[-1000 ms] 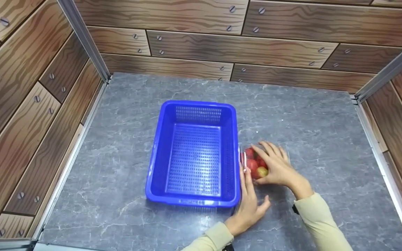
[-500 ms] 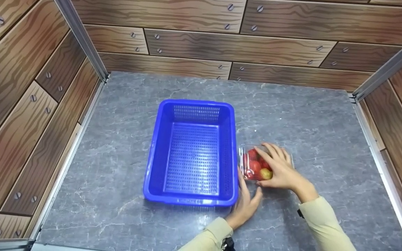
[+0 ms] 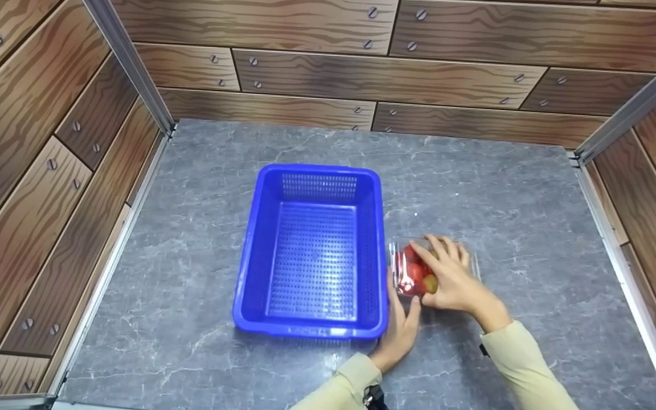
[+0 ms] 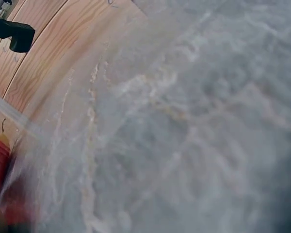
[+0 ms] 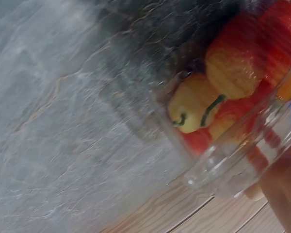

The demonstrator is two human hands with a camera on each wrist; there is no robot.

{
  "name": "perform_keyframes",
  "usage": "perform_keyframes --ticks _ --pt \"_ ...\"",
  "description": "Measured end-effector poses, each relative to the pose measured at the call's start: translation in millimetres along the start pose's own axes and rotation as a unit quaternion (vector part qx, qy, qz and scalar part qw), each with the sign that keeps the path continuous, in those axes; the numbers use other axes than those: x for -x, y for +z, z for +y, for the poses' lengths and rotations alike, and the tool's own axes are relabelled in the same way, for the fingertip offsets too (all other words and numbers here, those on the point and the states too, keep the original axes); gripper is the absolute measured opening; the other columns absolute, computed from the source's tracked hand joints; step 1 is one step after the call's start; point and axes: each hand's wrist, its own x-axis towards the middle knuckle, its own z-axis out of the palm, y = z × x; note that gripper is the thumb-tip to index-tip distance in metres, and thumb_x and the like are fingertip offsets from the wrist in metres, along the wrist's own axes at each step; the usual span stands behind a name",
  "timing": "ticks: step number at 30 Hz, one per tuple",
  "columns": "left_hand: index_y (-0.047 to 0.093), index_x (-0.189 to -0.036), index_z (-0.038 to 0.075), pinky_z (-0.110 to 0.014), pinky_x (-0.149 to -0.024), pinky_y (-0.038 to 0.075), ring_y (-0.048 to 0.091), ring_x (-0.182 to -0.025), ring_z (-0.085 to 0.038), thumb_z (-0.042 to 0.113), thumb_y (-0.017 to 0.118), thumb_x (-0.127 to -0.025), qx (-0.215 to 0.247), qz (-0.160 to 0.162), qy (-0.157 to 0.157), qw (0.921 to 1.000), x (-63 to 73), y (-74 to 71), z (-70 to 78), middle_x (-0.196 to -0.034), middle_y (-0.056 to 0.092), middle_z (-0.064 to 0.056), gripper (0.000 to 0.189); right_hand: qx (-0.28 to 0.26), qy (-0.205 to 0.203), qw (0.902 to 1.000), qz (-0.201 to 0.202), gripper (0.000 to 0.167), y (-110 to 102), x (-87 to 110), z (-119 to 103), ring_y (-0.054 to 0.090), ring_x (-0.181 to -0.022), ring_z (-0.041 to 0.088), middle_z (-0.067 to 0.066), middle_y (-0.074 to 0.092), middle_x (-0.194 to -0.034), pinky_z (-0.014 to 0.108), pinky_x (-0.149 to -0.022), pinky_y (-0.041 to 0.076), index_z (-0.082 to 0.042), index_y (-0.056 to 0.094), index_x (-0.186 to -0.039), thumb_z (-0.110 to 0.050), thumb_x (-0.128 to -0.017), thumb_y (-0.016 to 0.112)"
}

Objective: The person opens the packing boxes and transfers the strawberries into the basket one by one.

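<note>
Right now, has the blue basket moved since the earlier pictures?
No, no visible shift: in the head view, the blue basket keeps its place against the gray tabletop.

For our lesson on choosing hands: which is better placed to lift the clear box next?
Probably the right hand: it spans the box from above, while the left hand is at a near corner, beside the basket.

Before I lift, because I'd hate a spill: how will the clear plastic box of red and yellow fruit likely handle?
The clear plastic box looks fairly stiff, judging by its straight edges. Its glossy walls may be slippery. The rounded red and yellow fruit inside could roll if the box tilts.
</note>
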Motion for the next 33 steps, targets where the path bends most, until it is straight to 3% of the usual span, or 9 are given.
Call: perform_keyframes --ticks 5,13,24,29,33 --pt "0.008 -0.160 0.013 -0.050 -0.120 0.011 0.011 -0.151 -0.026 0.027 0.055 -0.100 0.019 -0.004 -0.026 0.9995 -1.9 -1.9 4.7 -0.166 0.008 -0.008 0.078 0.005 0.009 0.9999 0.000 0.103 0.0 -1.1 -2.6 0.030 -0.133 0.051 0.028 0.038 -0.149 0.077 -0.104 0.012 -0.007 0.045 -0.148 -0.022 -0.052 0.081" --pt "0.009 -0.160 0.013 -0.050 -0.120 0.012 0.012 -0.151 -0.023 0.029 0.054 -0.100 0.008 -0.003 -0.027 0.9996 -3.8 -4.2 5.4 -0.166 0.010 -0.005 0.077 0.026 0.011 0.9994 -0.021 0.103 -5.6 -3.8 -7.9 0.031 -0.131 0.056 0.032 0.037 -0.149 0.079 -0.103 0.013 -0.007 0.046 -0.148 -0.025 -0.054 0.082" --pt "0.015 -0.156 -0.001 -0.050 -0.120 0.010 0.009 -0.151 -0.028 0.031 0.055 -0.101 -0.089 0.017 0.062 0.9940 -2.6 -9.4 4.0 -0.166 0.007 -0.011 0.075 0.059 0.002 0.9977 -0.033 0.099 -10.2 -8.7 -10.5 0.040 -0.125 0.056 0.033 0.045 -0.142 0.075 -0.097 0.028 -0.007 0.053 -0.143 -0.030 -0.051 0.083" --pt "0.016 -0.156 -0.001 -0.050 -0.119 0.012 0.011 -0.151 -0.028 0.034 0.057 -0.099 -0.113 0.020 0.071 0.9908 -2.0 -9.8 2.9 -0.166 0.007 -0.010 0.078 0.059 0.005 0.9975 -0.038 0.101 -12.1 -8.3 -11.0 0.039 -0.126 0.057 0.033 0.045 -0.143 0.077 -0.098 0.028 -0.007 0.053 -0.143 -0.029 -0.049 0.084" --pt "0.016 -0.157 0.002 -0.053 -0.118 0.016 0.014 -0.150 -0.028 0.034 0.060 -0.098 -0.092 0.021 0.056 0.9940 -2.4 -8.4 2.8 -0.166 0.010 -0.008 0.081 0.063 0.004 0.9972 -0.040 0.102 -12.8 -8.8 -11.2 0.039 -0.126 0.058 0.033 0.045 -0.143 0.078 -0.098 0.028 -0.007 0.053 -0.144 -0.030 -0.049 0.084"
